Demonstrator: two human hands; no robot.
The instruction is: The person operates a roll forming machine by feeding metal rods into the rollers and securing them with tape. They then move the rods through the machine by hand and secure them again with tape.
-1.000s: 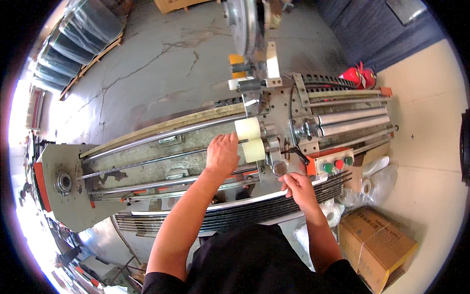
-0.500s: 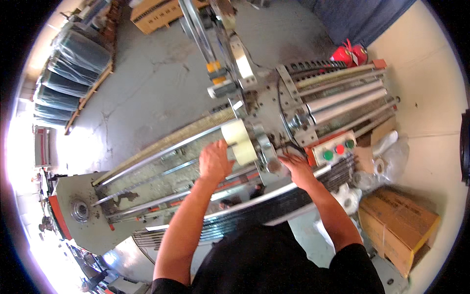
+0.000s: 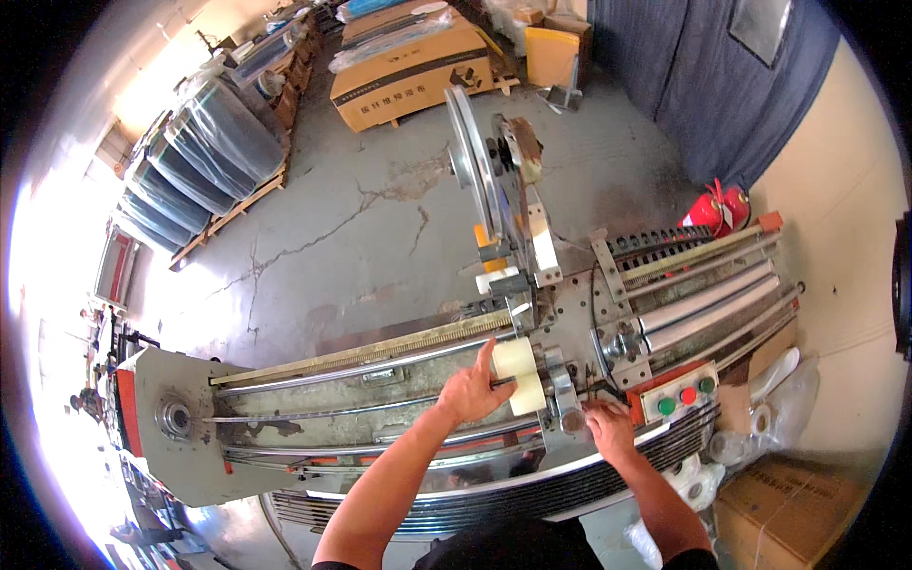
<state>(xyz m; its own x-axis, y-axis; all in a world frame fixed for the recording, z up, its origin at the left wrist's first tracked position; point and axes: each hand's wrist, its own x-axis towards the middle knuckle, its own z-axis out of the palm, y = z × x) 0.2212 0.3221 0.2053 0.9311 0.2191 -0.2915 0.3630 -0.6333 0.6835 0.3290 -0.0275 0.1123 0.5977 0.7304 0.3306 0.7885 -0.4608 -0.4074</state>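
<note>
At far left, a grey end housing (image 3: 161,418), with long metal rods (image 3: 328,415) running from it along the machine bed (image 3: 332,399). Near the middle, the left hand (image 3: 465,394), unclenched, index finger raised beside the upper cream roller (image 3: 514,356), thumb at the near edge of the lower cream roller (image 3: 525,392); cannot tell touch from mere closeness. No grasp visible on this side. Both rollers mounted next to each other on the left side of the metal carriage (image 3: 570,309), almost meeting. Main danger, as judged here: fingertips drawn into the narrow gap, because of any turning of the rollers with skin so near.

Just right of the rollers, a round metal end piece (image 3: 572,420), and close beside it the right hand (image 3: 608,425), fingers bent; cannot tell whether empty or closed on some small part. Possible harm there: knuckles scraped on metal edges, from a hard pull or sudden give.

Farther right, near the right hand, a control box (image 3: 679,394) with green and red buttons. Possible mishap: an accidental press from a careless sideways reach, perhaps starting motion with both hands among the parts.
</note>
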